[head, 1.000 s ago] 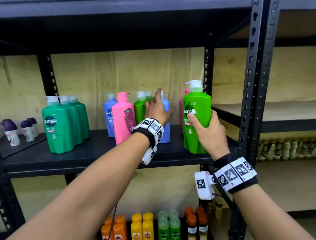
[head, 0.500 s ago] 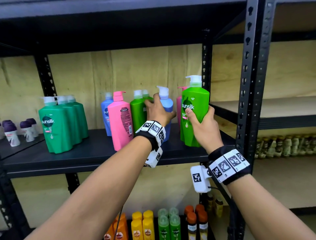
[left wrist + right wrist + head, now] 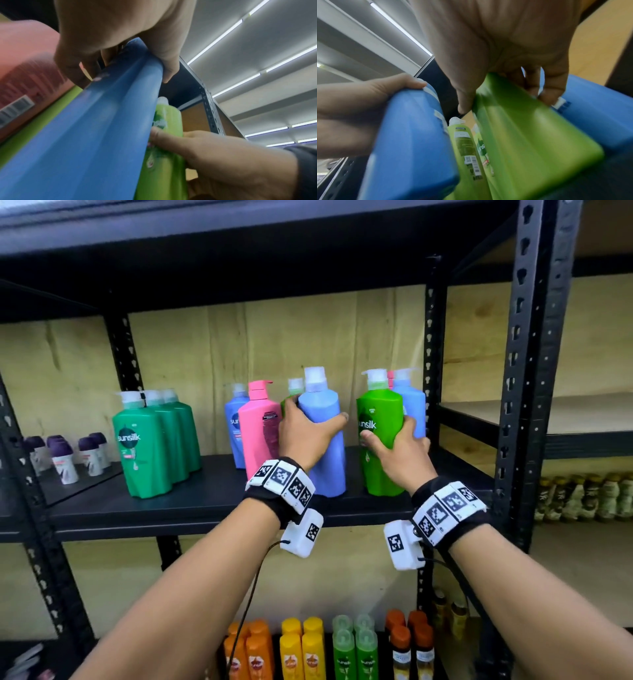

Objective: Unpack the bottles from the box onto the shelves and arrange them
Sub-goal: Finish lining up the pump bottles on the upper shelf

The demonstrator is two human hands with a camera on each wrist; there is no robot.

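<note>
1. Head view. Left hand (image 3: 305, 433) wraps a blue bottle (image 3: 322, 440) around its upper body, thumb on the right side. The bottle's base is at the shelf (image 3: 205, 501); whether it rests there or is just clear of it cannot be told. Long axis near vertical, pump cap up, plain side toward the camera.
2. Head view, right side. Right hand (image 3: 399, 450) grips a light green bottle (image 3: 378, 433) at mid-body, fingers curled behind it. It stands upright near the shelf front, cap up, logo facing out. A second blue bottle (image 3: 412, 405) stands just behind it, by the rack post (image 3: 534, 371).
3. Progress, as a judgement: well along. Three dark green bottles (image 3: 144, 446) are already lined up to the left, and a pink bottle (image 3: 258, 426) stands with others mid-shelf. No box shows in any view, so what remains to unpack cannot be told. The two held bottles look to be in the sorting stage, not yet grouped by colour.
4. Left wrist view. Fingers (image 3: 73, 63) and thumb curl over the blue bottle's shoulder; a firm hold. The bottle body runs away from the lens, blurred. The pink bottle lies just beside it, left.
5. Right wrist view. Fingers (image 3: 551, 86) and thumb clasp the light green bottle across its narrow sides. More light green bottles (image 3: 464, 146) stand upright further back.
</note>
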